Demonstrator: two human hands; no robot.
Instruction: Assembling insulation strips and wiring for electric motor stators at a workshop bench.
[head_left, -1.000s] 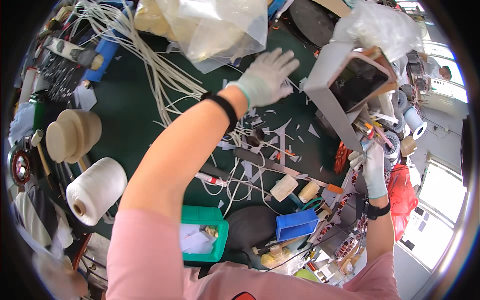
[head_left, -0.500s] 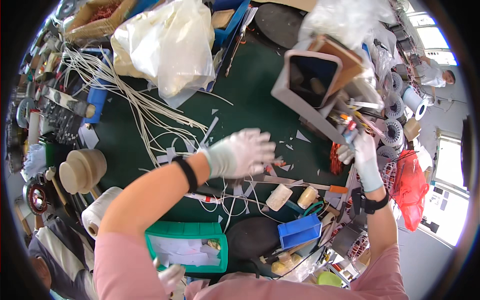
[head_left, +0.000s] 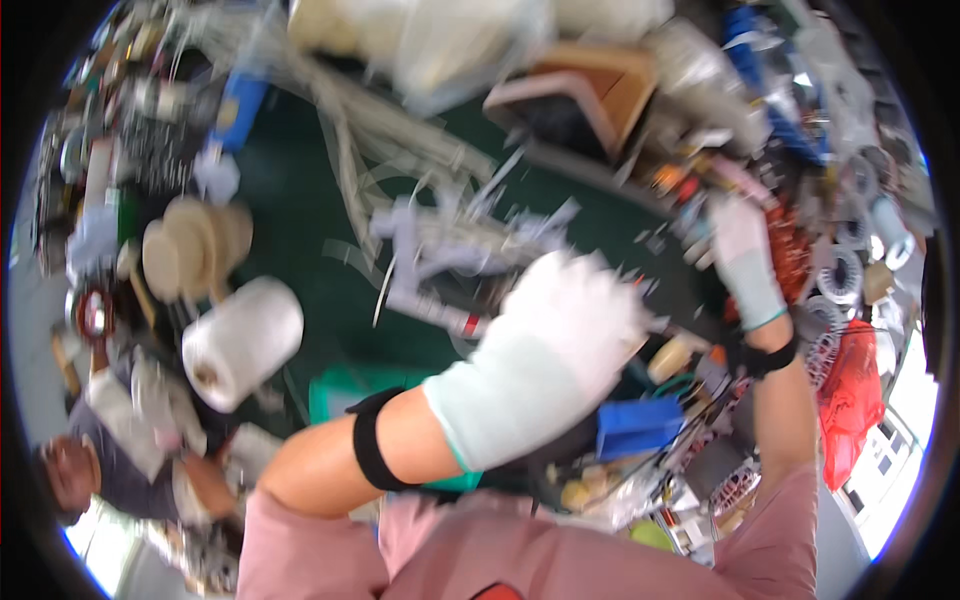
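Note:
My left hand (head_left: 575, 325), in a white glove with a pale green cuff, is over the near middle of the dark green worktop (head_left: 300, 180). Motion smears its fingers, so their grip is unclear. White strips and scraps (head_left: 430, 250) lie beyond it, beside a white stick with a red band (head_left: 455, 318). At the right, my gloved right hand (head_left: 738, 235) is among small red, orange and blue pieces (head_left: 685, 190). Its fingers look curled round something I cannot make out. A pale-rimmed, dark-faced box (head_left: 540, 95) stands to its left; orange-red wire (head_left: 790, 255) hangs on its other side.
A white roll (head_left: 243, 343) and beige stepped spool (head_left: 195, 248) stand at left. A green bin (head_left: 335, 388) is partly behind my left arm. A blue bin (head_left: 640, 428) and red bag (head_left: 850, 400) are at right. Another person (head_left: 115, 470) is at lower left.
My left hand has come nearer and to the right, its spread fingers now blurred. The whole view has shifted with my head; my right hand stays by the small coloured pieces.

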